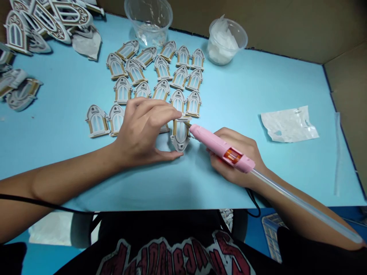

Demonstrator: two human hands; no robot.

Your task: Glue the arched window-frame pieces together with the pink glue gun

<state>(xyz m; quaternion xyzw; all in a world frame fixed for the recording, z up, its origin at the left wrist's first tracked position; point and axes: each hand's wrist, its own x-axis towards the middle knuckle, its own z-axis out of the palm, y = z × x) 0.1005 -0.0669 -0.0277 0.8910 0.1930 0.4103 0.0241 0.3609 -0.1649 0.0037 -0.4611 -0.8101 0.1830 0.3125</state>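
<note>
My left hand [143,131] holds a small arched window piece [181,131] between thumb and fingers, its pointed end toward me. A pink glue gun [219,147] is gripped in my right hand [237,156], and its metal tip is at the right edge of that piece. A clear glue stick [304,206] runs out of the gun's back, over my right forearm. Rows of similar window pieces [162,68] lie on the blue table [229,99] beyond my left hand, which hides some of them. Two more [96,121] show left of that hand.
Larger ornate frames [46,23] are piled at the far left, with more pieces [23,93] below. Two clear tubs [149,23] [225,42] stand at the back. At the right lie a torn white wrapper [289,124] and a clear stick [337,152].
</note>
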